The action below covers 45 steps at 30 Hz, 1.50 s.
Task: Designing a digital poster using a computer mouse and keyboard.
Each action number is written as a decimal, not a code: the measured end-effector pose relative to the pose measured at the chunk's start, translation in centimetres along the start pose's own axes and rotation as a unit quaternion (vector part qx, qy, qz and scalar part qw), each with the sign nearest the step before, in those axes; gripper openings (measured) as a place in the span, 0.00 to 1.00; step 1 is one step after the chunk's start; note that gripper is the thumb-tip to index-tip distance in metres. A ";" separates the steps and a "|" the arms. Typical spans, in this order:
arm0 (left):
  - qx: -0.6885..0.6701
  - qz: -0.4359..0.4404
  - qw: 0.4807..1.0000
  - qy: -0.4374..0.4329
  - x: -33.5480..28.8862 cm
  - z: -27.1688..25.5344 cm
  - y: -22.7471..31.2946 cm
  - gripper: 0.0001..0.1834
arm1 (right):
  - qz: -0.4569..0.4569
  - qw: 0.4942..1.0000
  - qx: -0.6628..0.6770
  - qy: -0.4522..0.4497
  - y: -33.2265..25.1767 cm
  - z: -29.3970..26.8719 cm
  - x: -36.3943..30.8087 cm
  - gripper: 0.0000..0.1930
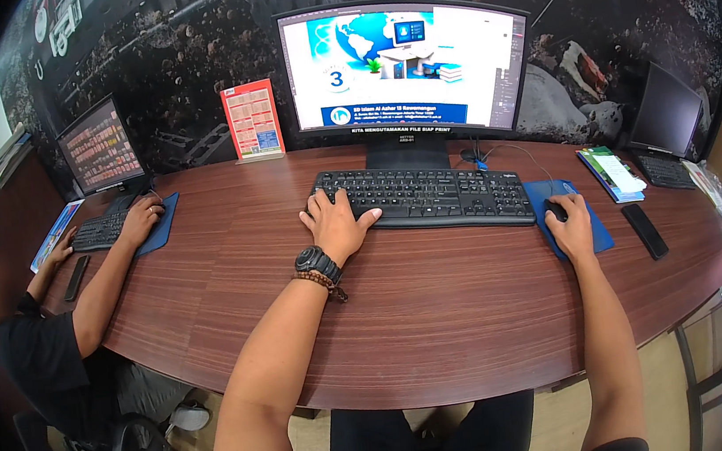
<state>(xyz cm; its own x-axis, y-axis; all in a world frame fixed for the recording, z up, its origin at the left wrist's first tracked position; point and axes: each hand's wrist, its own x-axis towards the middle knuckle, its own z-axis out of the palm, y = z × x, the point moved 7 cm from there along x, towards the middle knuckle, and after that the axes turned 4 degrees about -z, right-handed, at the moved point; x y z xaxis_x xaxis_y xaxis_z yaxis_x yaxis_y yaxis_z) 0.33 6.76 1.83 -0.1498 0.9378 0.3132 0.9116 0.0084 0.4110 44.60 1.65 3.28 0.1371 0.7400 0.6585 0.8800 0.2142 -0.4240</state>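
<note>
My left hand [337, 225] rests at the left end of a black keyboard [429, 196], fingers spread over its keys and thumb pointing right. A dark watch [316, 264] and a beaded bracelet circle that wrist. Over on the right, my right hand [573, 228] is wrapped round a black computer mouse [557, 210], which sits on a blue mouse pad [598, 232]. Behind the keyboard stands a wide curved monitor [406, 69], lit with a graphic of a globe, a desk and books inside an editing window.
A red desk calendar [254, 120] stands left of the monitor. Left, a seated co-worker [46, 350] uses another keyboard [103, 230] and screen [100, 146]. On the right lie a black phone [644, 231], booklets [611, 172] and a dark monitor [667, 112]. The brown table [425, 316] curves before me.
</note>
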 end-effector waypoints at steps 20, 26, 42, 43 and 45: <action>0.005 0.020 0.999 0.027 0.0 0.2 0.0 0.45 | 0.003 1.000 -0.003 -0.004 0.1 0.0 0.1 0.16; 0.004 0.014 1.000 0.020 0.1 0.2 -0.1 0.46 | 0.008 1.000 0.001 -0.007 0.1 0.0 0.1 0.16; 0.007 0.007 1.000 0.015 0.1 0.1 0.0 0.45 | 0.004 1.000 0.002 -0.010 0.4 0.2 0.2 0.17; 0.005 0.008 1.000 0.015 0.0 0.1 0.0 0.45 | 0.007 1.000 0.001 -0.012 0.4 0.2 0.2 0.17; 0.007 0.008 1.000 0.016 0.0 0.1 0.0 0.45 | 0.011 1.000 -0.002 -0.011 0.3 0.2 0.1 0.17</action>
<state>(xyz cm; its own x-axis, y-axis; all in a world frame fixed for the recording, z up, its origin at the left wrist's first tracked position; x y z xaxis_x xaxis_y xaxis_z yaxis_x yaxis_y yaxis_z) 0.35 6.80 1.77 -0.1473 0.9259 0.3478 0.9191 -0.0018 0.3940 44.76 1.97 3.11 0.1459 0.7584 0.6353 0.8791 0.1952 -0.4349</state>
